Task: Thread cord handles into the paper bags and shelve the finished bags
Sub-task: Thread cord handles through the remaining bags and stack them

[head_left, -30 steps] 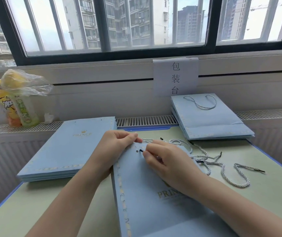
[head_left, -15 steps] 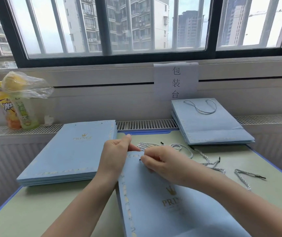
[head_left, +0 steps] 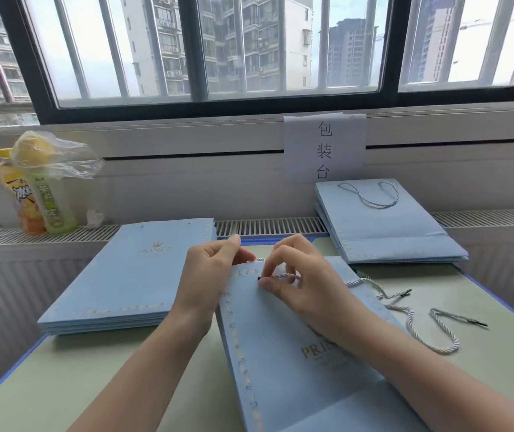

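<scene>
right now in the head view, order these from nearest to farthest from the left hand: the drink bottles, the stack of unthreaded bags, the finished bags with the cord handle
From the left hand:
1. Stack of unthreaded bags, just to its left on the table.
2. Finished bags, far right, resting on the radiator ledge.
3. Drink bottles, far left on the ledge under the window.

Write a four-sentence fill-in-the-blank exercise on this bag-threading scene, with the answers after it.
1. The right hand pinches a ____ at the blue bag.
2. The left hand grips the bag's top ____.
3. The stack of unthreaded bags lies to the ____ of the hands.
4. The drink bottles stand under a plastic ____.

Answers: cord; edge; left; bag
</scene>
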Action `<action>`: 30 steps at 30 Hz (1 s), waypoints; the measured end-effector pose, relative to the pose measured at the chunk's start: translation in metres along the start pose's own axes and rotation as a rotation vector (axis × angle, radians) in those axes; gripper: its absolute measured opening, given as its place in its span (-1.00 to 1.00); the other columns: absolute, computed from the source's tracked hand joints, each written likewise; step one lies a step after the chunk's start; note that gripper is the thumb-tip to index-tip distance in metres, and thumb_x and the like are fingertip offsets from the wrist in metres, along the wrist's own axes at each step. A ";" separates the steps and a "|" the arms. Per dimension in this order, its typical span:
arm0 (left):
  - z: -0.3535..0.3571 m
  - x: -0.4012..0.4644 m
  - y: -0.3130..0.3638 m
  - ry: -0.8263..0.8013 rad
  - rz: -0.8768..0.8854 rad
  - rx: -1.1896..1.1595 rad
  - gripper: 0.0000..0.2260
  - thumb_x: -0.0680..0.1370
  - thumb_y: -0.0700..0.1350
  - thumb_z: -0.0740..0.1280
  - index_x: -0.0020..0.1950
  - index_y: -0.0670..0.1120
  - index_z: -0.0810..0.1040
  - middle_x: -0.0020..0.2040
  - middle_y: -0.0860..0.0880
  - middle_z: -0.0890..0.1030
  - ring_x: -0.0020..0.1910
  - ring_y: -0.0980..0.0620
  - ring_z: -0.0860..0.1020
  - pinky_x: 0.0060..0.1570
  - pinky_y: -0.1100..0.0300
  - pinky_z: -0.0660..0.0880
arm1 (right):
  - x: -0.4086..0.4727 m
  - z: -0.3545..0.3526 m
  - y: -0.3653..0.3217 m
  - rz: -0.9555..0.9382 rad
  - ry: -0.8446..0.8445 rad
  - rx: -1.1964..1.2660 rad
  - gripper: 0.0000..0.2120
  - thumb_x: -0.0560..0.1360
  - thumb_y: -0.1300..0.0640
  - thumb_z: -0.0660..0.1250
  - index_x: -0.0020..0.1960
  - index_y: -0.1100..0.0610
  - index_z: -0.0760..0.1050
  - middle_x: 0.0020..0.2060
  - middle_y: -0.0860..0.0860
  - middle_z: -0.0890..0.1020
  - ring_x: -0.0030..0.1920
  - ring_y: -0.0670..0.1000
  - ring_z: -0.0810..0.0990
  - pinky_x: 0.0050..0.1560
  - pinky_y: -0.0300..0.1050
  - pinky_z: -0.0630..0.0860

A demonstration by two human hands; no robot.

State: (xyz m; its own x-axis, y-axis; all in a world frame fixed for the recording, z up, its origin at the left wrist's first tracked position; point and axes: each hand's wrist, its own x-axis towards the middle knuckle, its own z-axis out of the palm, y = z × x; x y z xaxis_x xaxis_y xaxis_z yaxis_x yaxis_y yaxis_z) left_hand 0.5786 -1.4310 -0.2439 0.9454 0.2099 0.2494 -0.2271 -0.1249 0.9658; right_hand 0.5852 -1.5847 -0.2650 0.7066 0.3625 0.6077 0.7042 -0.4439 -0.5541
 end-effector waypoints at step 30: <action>-0.005 0.006 -0.008 -0.261 0.110 0.201 -0.48 0.61 -0.01 0.21 -0.48 -0.26 0.26 -0.51 -0.09 0.27 -0.56 0.02 0.21 -0.55 0.43 0.25 | -0.011 -0.002 -0.005 -0.053 0.021 -0.060 -0.87 0.49 0.14 0.39 -0.07 0.01 0.42 -0.05 -0.06 0.44 -0.16 -0.21 0.40 -0.14 -0.43 0.32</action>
State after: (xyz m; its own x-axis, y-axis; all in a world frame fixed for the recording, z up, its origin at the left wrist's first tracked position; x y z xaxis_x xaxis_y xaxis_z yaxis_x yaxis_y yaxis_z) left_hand 0.5845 -1.4236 -0.2497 0.9517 -0.0667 0.2996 -0.3045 -0.3273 0.8945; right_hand 0.5740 -1.5876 -0.2675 0.6664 0.3701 0.6472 0.7348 -0.4733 -0.4858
